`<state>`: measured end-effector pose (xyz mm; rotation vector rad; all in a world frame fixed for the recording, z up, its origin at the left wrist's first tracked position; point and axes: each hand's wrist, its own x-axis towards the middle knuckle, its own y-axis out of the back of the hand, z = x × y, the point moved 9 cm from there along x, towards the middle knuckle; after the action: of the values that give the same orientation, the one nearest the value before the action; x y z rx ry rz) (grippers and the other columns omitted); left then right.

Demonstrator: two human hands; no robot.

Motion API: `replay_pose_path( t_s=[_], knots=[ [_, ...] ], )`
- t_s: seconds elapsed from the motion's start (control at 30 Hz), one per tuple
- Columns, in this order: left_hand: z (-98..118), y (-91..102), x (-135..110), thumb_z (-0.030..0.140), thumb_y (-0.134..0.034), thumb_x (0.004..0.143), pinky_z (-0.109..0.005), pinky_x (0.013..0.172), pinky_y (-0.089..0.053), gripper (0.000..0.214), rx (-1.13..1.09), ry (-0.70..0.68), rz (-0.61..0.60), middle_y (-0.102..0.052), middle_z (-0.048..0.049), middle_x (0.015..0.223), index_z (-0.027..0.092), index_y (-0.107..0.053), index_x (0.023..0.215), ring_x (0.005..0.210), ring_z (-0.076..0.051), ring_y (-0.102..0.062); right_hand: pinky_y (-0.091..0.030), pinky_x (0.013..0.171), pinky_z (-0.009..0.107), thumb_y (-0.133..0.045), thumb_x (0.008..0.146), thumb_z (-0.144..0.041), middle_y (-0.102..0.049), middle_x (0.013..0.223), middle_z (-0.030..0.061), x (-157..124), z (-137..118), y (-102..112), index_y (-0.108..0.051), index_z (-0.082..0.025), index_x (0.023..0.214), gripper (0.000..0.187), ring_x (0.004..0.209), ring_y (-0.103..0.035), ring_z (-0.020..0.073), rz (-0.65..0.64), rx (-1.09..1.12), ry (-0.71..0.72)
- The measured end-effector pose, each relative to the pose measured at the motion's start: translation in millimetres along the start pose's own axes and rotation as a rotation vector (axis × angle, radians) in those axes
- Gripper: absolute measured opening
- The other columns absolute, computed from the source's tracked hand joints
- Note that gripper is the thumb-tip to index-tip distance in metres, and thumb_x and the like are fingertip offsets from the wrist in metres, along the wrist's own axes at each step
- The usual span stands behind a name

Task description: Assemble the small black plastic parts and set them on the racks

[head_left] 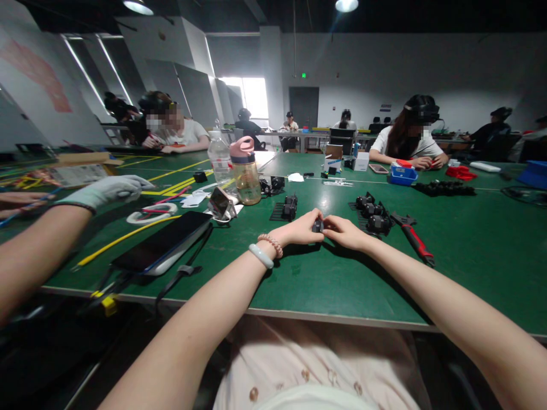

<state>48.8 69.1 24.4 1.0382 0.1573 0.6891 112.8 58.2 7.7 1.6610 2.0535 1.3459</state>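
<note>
While a small black part (pixel 318 226) is held just above the green table (pixel 316 293), it sits in the left hand (pixel 299 229), whose thumb and fingers are closed narrowly around it. The right hand (pixel 342 231) comes to it from the other side, with its fingers bent and close together; its fingertips are at the edge of the part, but I cannot tell if they also grip it. On the left wrist there are a beaded bracelet (pixel 272 244) and a pale bangle (pixel 260 256).

Near the left hand, a black comb-like piece (pixel 285 208) lies on the table. Beyond the right hand is a cluster of black pieces (pixel 372 214), and just beside it lies a wrench (pixel 414 240) with a red and black handle. Farther to the left stand a pink-lidded cup (pixel 245 179) and a clear bottle (pixel 219 156). Nearer to the table edge lies a dark tablet (pixel 164 242), with a yellow strip (pixel 128 242) beside it. At the far left, a pale glove (pixel 102 193) is worn by another person. Across the table, a seated person (pixel 393 139) works behind a blue box (pixel 403 176).
</note>
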Motion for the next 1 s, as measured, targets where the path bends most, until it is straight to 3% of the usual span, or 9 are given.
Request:
replay_pose_path(
  t_s=[1.0],
  knots=[
    [-1.8,-2.6,1.2,0.028,-0.051,0.061,-0.027,0.066,-0.038,0.04,0.063,-0.049,-0.017,-0.047,-0.0026,0.085,0.015,-0.039,0.097,0.073,-0.014,-0.045,-0.036,0.064,0.024,-0.046,0.073,-0.028,-0.055,0.082,0.003,-0.4,-0.1,0.0,-0.05,-0.014,0.087,0.02,0.069,-0.048,0.0122,0.006,-0.025,0.016]
  ],
)
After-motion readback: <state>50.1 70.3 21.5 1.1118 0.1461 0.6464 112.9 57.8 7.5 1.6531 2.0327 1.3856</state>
